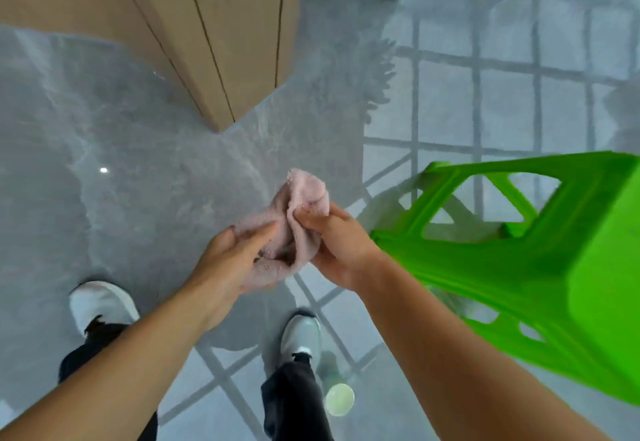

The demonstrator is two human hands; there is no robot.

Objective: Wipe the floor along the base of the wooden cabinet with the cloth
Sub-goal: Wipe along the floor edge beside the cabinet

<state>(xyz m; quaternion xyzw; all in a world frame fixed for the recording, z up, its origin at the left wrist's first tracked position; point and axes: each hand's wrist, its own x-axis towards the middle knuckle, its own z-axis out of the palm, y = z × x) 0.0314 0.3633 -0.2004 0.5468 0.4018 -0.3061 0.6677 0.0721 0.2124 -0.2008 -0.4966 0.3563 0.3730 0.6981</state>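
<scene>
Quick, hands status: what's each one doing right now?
Left hand: closed on the cloth, gripping its lower part.
Right hand: closed on the cloth, pinching its upper fold.

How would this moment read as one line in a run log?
stage: preparing | left hand + right hand: bunching pink terry cloth in air | wooden cabinet base: ahead, floor unwiped | green plastic stool: right

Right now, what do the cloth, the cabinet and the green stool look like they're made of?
Cloth: soft pinkish terry or microfibre, going by its fuzzy nap and loose folds. Cabinet: light wood or wood-look laminate, matte, with dark seams between the panels; which one is unclear. Stool: moulded plastic, judging by its bright uniform green, smooth surface and cut-out openings.
</scene>
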